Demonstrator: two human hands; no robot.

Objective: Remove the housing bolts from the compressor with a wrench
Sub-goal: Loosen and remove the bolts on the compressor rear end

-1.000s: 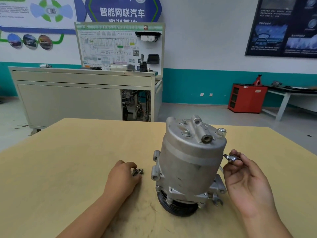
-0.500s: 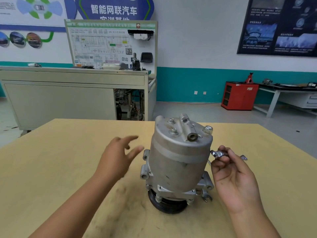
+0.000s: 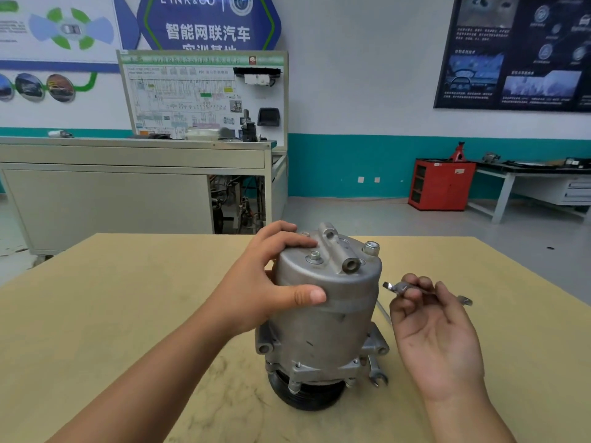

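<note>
The left hand point(image 3: 256, 292) grips the compressor point(image 3: 326, 314) on its left flank; the right hand point(image 3: 438, 334), pinching a wrench point(image 3: 396, 287), crowds its right (a second wrench point(image 3: 375, 374) lies at the base). The tabletop point(image 3: 112, 298) farther left offers open passage.

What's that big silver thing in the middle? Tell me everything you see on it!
The compressor is a dull grey metal drum standing upright on the tan table, black pulley underneath. Its top carries bolts and a raised bar with holes. The left hand grips its upper side; a wrench lies beside its base.
</note>
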